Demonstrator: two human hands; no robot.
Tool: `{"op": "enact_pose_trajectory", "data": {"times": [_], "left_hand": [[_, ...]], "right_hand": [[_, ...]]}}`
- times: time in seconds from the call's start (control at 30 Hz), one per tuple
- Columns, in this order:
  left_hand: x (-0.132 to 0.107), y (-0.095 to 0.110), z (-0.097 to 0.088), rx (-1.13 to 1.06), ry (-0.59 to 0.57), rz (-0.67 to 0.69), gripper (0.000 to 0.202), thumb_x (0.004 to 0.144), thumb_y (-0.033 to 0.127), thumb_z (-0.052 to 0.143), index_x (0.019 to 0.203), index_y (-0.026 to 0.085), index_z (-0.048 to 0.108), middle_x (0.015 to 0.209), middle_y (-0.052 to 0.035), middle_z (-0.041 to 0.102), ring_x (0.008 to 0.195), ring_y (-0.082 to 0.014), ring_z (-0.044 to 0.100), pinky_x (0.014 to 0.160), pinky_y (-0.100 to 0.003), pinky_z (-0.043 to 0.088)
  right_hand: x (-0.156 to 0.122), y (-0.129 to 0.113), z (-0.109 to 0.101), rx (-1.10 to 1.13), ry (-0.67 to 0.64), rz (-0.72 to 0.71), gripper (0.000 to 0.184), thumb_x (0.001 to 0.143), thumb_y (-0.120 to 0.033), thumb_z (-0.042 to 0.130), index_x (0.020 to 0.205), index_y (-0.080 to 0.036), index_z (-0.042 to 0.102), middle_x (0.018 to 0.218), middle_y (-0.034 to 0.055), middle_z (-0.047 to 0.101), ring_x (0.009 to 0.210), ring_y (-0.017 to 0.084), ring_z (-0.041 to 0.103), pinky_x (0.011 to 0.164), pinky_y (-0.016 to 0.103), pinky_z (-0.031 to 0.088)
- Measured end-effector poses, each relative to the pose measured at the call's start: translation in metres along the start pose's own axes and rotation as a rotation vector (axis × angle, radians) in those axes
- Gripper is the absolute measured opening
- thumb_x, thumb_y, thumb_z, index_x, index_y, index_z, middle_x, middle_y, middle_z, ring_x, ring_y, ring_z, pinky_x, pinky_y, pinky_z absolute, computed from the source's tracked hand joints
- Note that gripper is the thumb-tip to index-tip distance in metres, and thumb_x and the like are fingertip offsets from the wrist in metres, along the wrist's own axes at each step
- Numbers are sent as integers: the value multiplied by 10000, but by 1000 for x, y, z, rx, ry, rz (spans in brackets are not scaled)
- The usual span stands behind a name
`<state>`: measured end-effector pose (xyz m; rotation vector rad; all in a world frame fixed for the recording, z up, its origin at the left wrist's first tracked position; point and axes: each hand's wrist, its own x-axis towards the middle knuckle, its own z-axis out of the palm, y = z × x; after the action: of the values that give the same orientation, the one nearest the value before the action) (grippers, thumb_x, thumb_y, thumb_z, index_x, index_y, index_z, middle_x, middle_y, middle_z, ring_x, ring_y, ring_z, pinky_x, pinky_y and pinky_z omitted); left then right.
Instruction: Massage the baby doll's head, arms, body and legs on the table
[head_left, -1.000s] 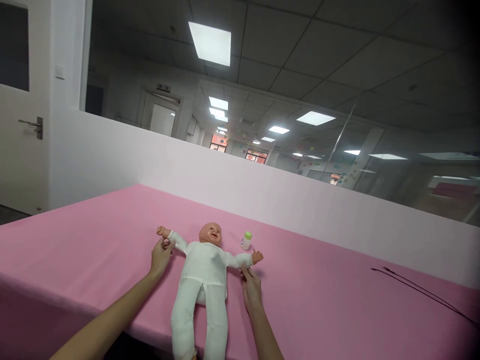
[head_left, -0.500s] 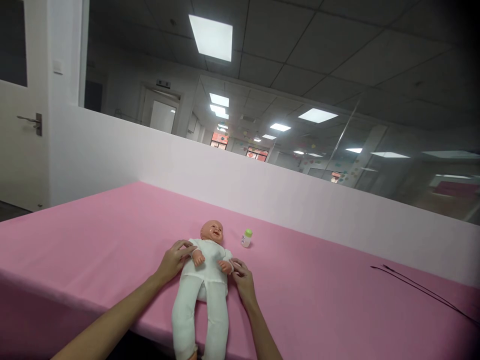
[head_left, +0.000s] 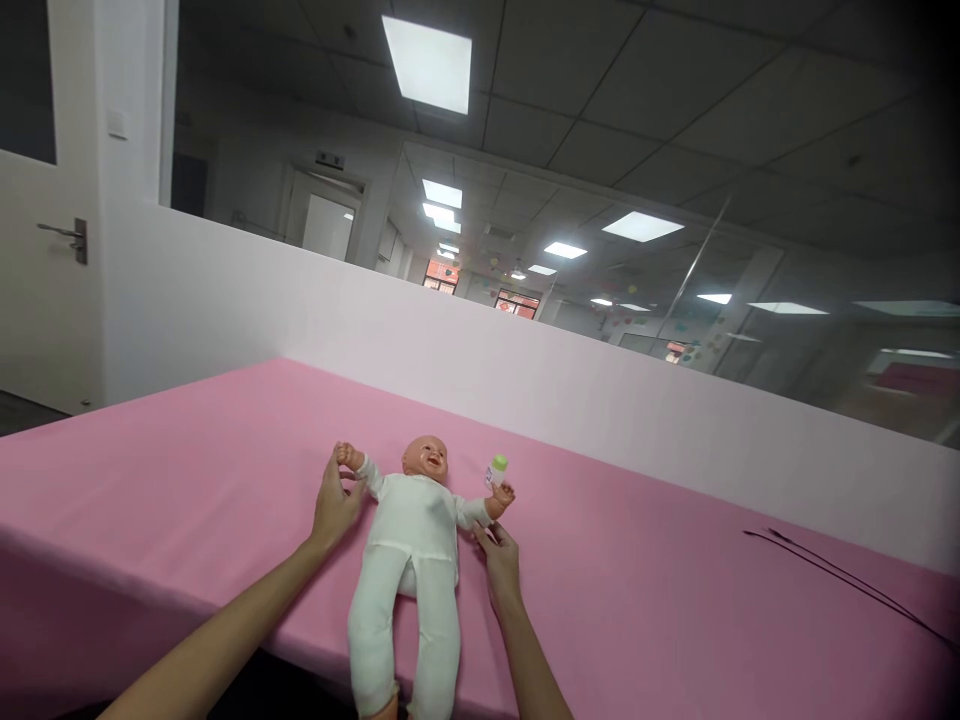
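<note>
A baby doll (head_left: 414,515) in a white top and white trousers lies on its back on the pink-covered table (head_left: 637,590), head away from me, both arms spread outward. My left hand (head_left: 335,508) grips the doll's arm on the left, near its raised wrist; part of my fingers is hidden behind it. On the other side, my right hand (head_left: 501,560) has its fingertips closed at the underside of the doll's sleeve. A small bottle (head_left: 493,474) with a green cap stands beyond the doll's hand, which partly covers it.
Two thin dark cables (head_left: 847,578) lie at the table's right. A low white wall (head_left: 465,345) with glass above runs along the far edge. To the left is a door (head_left: 45,300) with a metal handle.
Both of the doll's arms have moved from over its body outward and up, with my hands at them. The doll's hand on the right now overlaps the bottle.
</note>
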<state>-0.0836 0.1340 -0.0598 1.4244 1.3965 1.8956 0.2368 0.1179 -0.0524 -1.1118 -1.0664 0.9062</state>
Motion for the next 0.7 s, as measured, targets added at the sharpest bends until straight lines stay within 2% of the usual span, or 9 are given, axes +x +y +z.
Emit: {"op": "enact_pose_trajectory", "data": {"times": [0.07, 0.17, 0.23, 0.33, 0.43, 0.53, 0.6, 0.7], "left_hand": [[0, 0, 0, 7, 58, -24, 873, 921, 410, 633, 1653, 255, 184, 1425, -149, 527, 1048, -245, 656, 781, -360, 582], [0, -1, 0, 46, 84, -25, 881, 942, 457, 619, 1665, 253, 159, 1423, -150, 499, 1080, -249, 635, 827, -379, 578], [0, -1, -1, 83, 99, -23, 865, 959, 475, 593, 1670, 248, 156, 1413, -150, 493, 1072, -252, 624, 851, -400, 572], [1, 2, -5, 173, 154, -47, 832, 976, 473, 555, 1668, 218, 171, 1430, -170, 457, 1105, -282, 603, 883, -450, 565], [2, 5, -9, 388, 231, -73, 724, 982, 432, 538, 1615, 156, 321, 1363, -189, 501, 1200, -348, 554, 970, -525, 515], [4, 4, -13, 722, 218, -97, 538, 986, 414, 519, 1446, 141, 568, 1247, -200, 575, 1186, -402, 523, 994, -586, 444], [5, 3, -15, 868, 176, -111, 455, 990, 441, 513, 1320, 170, 672, 1201, -197, 599, 1156, -406, 516, 969, -577, 422], [5, 1, -17, 955, 156, -169, 406, 1002, 473, 505, 1211, 197, 717, 1167, -184, 615, 1130, -386, 511, 936, -522, 403]], "right_hand": [[1, 2, 0, 22, 26, -12, 518, 603, -592, 914, 886, -176, 790, 721, 17, 734, 594, 158, 581, 540, 272, 426], [4, 5, -2, 100, 73, 6, 503, 608, -644, 898, 760, -194, 733, 643, -6, 669, 562, 137, 535, 518, 269, 403], [7, 6, -4, 169, 112, 29, 505, 600, -661, 894, 729, -210, 705, 640, -6, 659, 577, 146, 555, 536, 279, 438], [12, 10, -8, 262, 143, 62, 494, 586, -640, 900, 788, -232, 709, 680, 5, 686, 649, 186, 629, 620, 316, 529], [16, 14, -10, 314, 168, 74, 466, 582, -590, 899, 822, -244, 700, 704, 16, 701, 687, 216, 664, 657, 345, 569], [19, 16, -11, 348, 205, 74, 447, 560, -521, 900, 840, -247, 682, 732, 27, 710, 692, 223, 671, 612, 339, 560], [20, 16, -11, 358, 216, 60, 457, 568, -482, 884, 896, -250, 667, 753, 14, 708, 693, 210, 671, 589, 315, 545], [20, 15, -13, 354, 263, 32, 495, 615, -449, 843, 1015, -257, 625, 772, -29, 684, 664, 167, 651, 583, 274, 528]]}}
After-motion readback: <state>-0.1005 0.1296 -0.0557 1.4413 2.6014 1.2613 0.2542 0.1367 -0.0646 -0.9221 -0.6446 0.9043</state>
